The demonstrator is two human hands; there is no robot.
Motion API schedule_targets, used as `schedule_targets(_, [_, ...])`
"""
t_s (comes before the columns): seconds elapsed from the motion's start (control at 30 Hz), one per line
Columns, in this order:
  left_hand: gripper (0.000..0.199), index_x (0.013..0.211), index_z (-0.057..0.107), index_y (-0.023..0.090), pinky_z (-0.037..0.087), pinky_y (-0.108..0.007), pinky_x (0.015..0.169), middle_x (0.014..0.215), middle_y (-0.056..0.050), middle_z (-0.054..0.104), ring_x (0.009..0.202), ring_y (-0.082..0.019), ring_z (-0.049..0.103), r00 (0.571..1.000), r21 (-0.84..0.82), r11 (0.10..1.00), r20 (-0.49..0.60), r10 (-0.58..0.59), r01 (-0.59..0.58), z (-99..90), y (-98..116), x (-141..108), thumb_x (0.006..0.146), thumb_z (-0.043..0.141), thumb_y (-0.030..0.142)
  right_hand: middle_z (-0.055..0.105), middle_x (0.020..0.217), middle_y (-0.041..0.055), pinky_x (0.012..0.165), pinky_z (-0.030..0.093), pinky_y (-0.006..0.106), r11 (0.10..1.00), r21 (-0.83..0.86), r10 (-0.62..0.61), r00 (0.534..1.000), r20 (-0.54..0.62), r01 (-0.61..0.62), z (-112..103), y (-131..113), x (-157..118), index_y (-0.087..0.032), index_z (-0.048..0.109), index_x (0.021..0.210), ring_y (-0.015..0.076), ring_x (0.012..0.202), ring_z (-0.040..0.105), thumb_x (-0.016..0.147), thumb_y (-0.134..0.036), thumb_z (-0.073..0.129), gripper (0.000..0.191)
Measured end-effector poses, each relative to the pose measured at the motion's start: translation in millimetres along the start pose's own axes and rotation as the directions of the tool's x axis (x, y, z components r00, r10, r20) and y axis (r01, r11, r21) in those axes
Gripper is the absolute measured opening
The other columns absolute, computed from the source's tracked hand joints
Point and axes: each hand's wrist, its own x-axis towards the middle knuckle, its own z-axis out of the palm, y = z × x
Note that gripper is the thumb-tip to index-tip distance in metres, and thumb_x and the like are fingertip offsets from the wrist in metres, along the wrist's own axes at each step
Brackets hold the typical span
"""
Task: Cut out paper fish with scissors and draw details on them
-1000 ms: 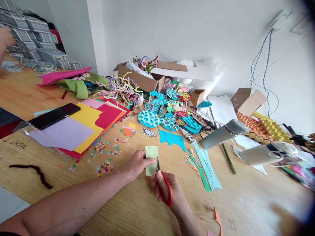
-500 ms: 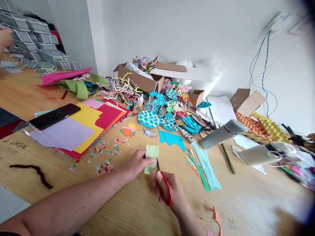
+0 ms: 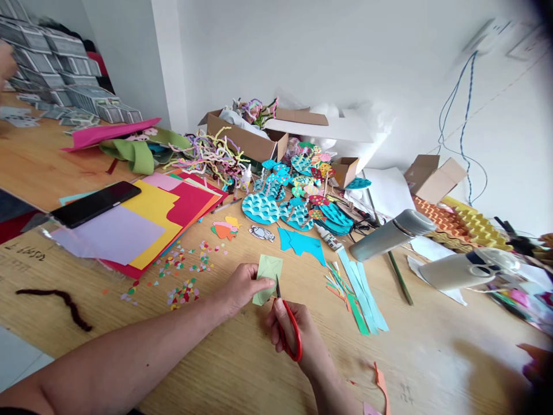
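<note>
"Your left hand (image 3: 242, 288)?"

"Pinching green paper (image 3: 268, 270), over the table (image 3: 242, 357)."

"And rightward?"

"My right hand (image 3: 308, 331) grips scissors (image 3: 298, 337), blades (image 3: 277, 287) at the paper's edge. I'm probably cutting it; the next move seems to call for following the drawn outline (image 3: 271, 265)."

Head-worn view, facing forward, downward over table (image 3: 242, 363)

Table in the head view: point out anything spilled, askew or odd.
Tiny coloured paper bits lie loose on the table beside the coloured sheets, in no container, so they look spilled. The phone lying on those sheets also seems slightly out of place.
</note>
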Motion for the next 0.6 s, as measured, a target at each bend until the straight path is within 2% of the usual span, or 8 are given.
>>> schedule_targets(0.6, [0.024,0.063,0.060,0.013,0.032,-0.024,0.053,0.056,0.001,0.054,0.051,-0.010,0.043,1.000,-0.026,1.000,0.000,-0.009,0.009,2.0,0.3,-1.7,0.059,0.069,0.035,0.052,0.044,-0.0015,0.036,0.029,0.019,1.000,0.015,-0.025,1.000,0.006,0.025,1.0,-0.1,-0.8,-0.013,0.059,0.066,0.0079,0.035,0.043,0.076,-0.074,0.048,0.063])
